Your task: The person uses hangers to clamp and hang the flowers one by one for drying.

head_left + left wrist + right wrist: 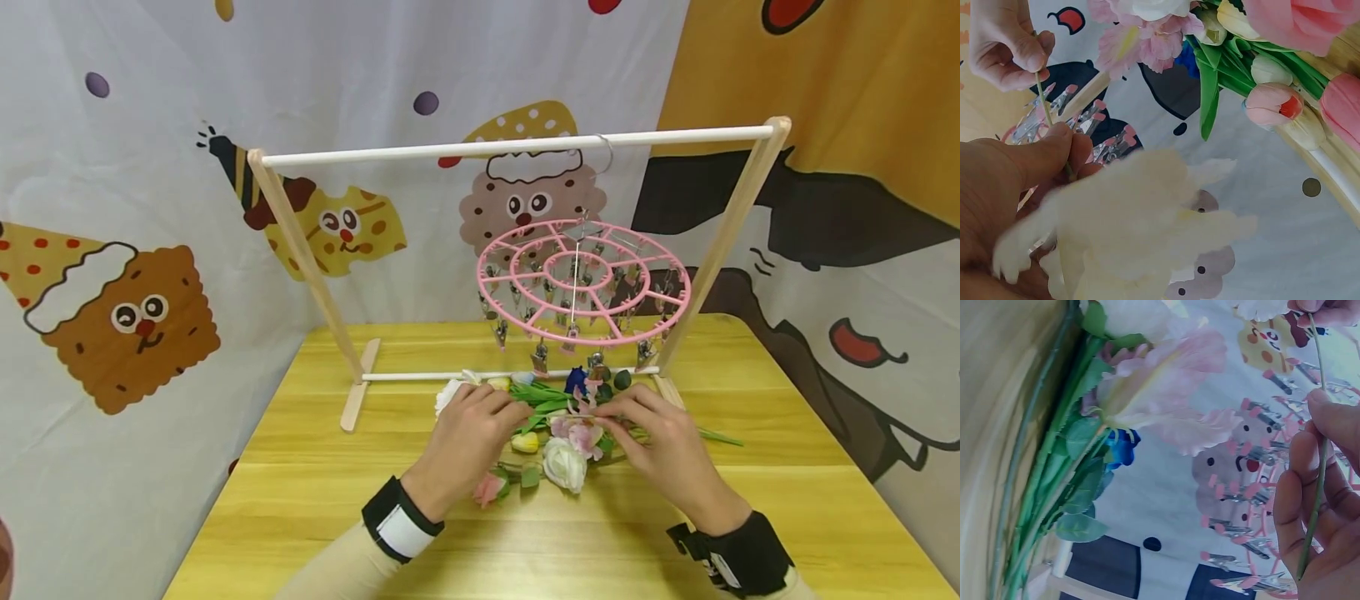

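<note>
My left hand (467,439) pinches the stem of a white artificial flower (1129,228) close to its head, and the petals are blurred in the left wrist view. The thin green stem (1320,487) runs across to my right hand (667,446), whose thumb and fingers pinch it near the other end. Below both hands lies a pile of artificial flowers on the table. In it are a white rose (565,465), a yellow tulip (525,442), a pale pink flower (583,437), a pink flower (489,488) and a blue rose (576,380).
Behind the flowers stands a wooden rack with a white top bar (420,152). A round pink hanger (585,340) with many metal clips hangs from that bar above the pile. A cartoon-print cloth (360,75) covers the back, and the table (300,500) has a yellow wood grain.
</note>
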`<state>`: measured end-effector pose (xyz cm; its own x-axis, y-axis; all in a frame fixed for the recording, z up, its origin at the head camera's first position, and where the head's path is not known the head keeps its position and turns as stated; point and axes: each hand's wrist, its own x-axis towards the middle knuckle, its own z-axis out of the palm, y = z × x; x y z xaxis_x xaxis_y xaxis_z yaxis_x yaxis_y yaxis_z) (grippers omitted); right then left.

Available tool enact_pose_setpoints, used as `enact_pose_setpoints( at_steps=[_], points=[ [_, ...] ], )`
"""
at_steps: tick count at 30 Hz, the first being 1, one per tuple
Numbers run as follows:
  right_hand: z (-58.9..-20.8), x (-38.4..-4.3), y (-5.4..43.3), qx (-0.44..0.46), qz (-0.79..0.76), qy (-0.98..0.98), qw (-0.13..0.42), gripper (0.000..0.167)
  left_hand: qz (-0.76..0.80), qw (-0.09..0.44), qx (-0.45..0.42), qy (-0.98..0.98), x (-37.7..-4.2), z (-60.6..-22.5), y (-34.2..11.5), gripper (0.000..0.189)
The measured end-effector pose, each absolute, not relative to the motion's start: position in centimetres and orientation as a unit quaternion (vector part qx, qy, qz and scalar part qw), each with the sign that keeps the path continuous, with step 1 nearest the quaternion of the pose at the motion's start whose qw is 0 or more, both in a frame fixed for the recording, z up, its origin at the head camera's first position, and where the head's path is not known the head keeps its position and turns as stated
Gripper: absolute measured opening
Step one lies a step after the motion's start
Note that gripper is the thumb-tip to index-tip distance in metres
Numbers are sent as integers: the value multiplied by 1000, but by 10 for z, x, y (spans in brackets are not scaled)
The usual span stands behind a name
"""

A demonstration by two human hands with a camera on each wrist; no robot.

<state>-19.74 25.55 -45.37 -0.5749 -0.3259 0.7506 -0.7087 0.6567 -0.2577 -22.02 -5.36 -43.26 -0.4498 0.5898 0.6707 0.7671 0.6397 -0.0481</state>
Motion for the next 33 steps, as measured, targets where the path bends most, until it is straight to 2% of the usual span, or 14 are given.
enact_pose_setpoints(
  at_steps=[2,4,5,8,10,17,20,24,29,33],
  points=[
    [-452,-196,255,308,277,-843,343,33,-139,339,-405,-838,-221,-433,-54,16],
    [-448,-195,255,308,272,-844,344,9,-145,343,-404,-835,-222,-432,-55,15],
    [-447,-194,255,307,268,-845,345,9,-147,344,-404,-835,-222,-432,-56,14],
    [-439,-191,255,305,258,-844,357,44,-158,346,-402,-833,-223,-432,-57,11],
    [-435,-188,255,300,260,-842,365,52,-173,343,-399,-833,-224,-432,-59,10],
    [-425,-184,262,247,310,-832,388,55,-230,351,-391,-819,-226,-431,-67,9],
    [-424,-183,261,225,351,-821,390,41,-259,345,-387,-815,-225,-431,-69,15],
    [-423,-182,256,199,412,-803,382,59,-300,318,-377,-817,-223,-431,-71,15],
    [-421,-184,246,197,431,-803,362,54,-364,296,-368,-803,-223,-431,-72,13],
    [-418,-189,234,196,405,-821,351,58,-408,282,-360,-790,-223,-428,-71,12]
  ],
)
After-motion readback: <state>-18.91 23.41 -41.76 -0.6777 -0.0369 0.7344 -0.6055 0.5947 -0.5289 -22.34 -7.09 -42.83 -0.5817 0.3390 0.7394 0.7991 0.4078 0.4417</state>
